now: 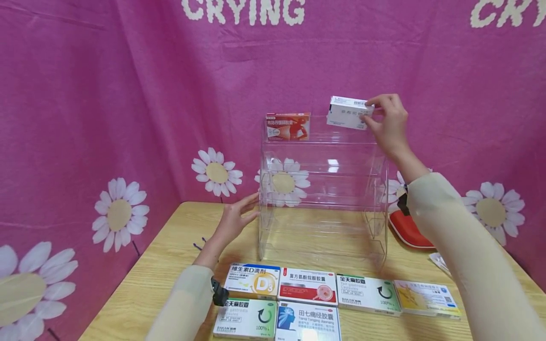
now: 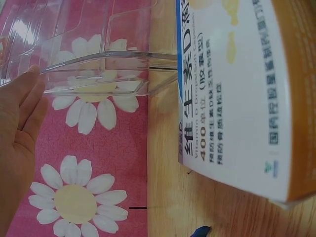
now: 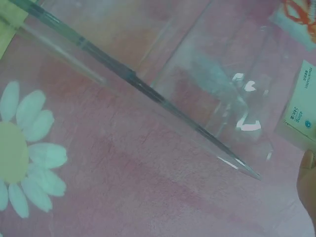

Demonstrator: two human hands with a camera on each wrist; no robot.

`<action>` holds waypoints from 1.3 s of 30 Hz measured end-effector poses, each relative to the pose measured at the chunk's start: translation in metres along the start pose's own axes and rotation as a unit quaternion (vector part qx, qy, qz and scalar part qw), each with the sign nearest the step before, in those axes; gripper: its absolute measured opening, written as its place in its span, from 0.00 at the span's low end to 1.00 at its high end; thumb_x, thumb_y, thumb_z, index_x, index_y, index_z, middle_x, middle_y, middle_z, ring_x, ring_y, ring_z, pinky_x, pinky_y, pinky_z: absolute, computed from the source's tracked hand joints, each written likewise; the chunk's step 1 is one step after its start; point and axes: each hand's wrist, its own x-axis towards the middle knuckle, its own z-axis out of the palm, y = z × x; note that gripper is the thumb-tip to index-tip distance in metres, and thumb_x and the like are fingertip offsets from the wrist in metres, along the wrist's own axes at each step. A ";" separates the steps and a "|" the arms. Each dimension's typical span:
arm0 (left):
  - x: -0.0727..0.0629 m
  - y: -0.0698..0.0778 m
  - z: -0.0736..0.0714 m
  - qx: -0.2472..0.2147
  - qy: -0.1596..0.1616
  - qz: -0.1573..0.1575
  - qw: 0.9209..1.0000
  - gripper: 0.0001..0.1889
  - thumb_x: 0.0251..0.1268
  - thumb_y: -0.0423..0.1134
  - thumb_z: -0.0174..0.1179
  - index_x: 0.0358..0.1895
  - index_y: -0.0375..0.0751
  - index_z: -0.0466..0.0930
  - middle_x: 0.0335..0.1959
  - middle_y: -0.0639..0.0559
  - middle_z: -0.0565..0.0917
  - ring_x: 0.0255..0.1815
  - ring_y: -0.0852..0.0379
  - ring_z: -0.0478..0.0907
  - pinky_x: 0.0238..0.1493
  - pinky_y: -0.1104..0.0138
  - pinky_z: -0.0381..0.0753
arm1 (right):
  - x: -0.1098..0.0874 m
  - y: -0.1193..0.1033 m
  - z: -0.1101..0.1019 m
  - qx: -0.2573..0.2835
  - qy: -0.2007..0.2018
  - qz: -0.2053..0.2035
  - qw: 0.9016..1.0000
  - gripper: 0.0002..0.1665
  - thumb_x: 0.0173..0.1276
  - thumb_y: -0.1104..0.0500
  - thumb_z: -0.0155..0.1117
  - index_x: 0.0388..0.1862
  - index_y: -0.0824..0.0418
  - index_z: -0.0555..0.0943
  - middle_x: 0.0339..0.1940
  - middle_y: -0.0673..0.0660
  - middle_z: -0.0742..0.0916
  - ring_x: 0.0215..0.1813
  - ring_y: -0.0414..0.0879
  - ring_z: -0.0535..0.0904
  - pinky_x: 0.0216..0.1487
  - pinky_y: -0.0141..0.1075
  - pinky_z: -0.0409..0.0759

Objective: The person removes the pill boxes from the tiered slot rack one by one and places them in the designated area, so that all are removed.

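Observation:
My right hand [image 1: 390,124] pinches a white medicine box [image 1: 347,113] by its right end, above the top tier of a clear acrylic display rack [image 1: 320,189]. In the right wrist view, the thumb presses the edge of the same white box [image 3: 300,111]. A red-orange medicine box [image 1: 287,128] stands on the top tier at the left. Fingers extended, my left hand [image 1: 233,220] touches the rack's left side; the left wrist view shows this hand [image 2: 19,113] with its fingertips at the clear edge. The lower tiers show no boxes.
In front of the rack lie several medicine boxes: a vitamin D box [image 1: 253,280], a red-and-white box [image 1: 308,285], two green-and-white boxes [image 1: 368,292], a yellow box [image 1: 428,298] and a blue-and-white box [image 1: 308,323]. A red case [image 1: 411,231] sits behind right. Pink flowered cloth [image 1: 170,94] hangs behind.

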 end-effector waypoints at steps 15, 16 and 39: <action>0.000 0.004 0.001 -0.002 -0.009 -0.013 1.000 0.28 0.61 0.29 0.65 0.67 0.38 0.72 0.59 0.38 0.82 0.59 0.43 0.82 0.58 0.53 0.82 | -0.066 -0.008 -0.055 0.086 -0.059 -0.014 0.994 0.20 0.53 0.76 0.72 0.46 0.73 0.81 0.40 0.35 0.75 0.43 0.23 0.77 0.47 0.12 0.78; 0.000 0.004 0.001 -0.001 -0.010 -0.016 1.000 0.28 0.61 0.29 0.65 0.67 0.38 0.72 0.59 0.38 0.82 0.59 0.43 0.82 0.58 0.54 0.82 | -0.073 -0.008 -0.059 0.085 -0.068 -0.012 0.994 0.20 0.52 0.76 0.72 0.46 0.73 0.81 0.40 0.35 0.75 0.43 0.23 0.78 0.47 0.12 0.78; -0.001 0.003 0.000 -0.013 -0.006 -0.004 1.000 0.29 0.60 0.27 0.65 0.67 0.35 0.72 0.58 0.36 0.82 0.58 0.40 0.82 0.57 0.50 0.82 | -0.238 -0.003 -0.113 0.043 -0.246 0.039 0.967 0.22 0.48 0.71 0.77 0.42 0.58 0.82 0.40 0.44 0.83 0.40 0.26 0.77 0.44 0.12 0.79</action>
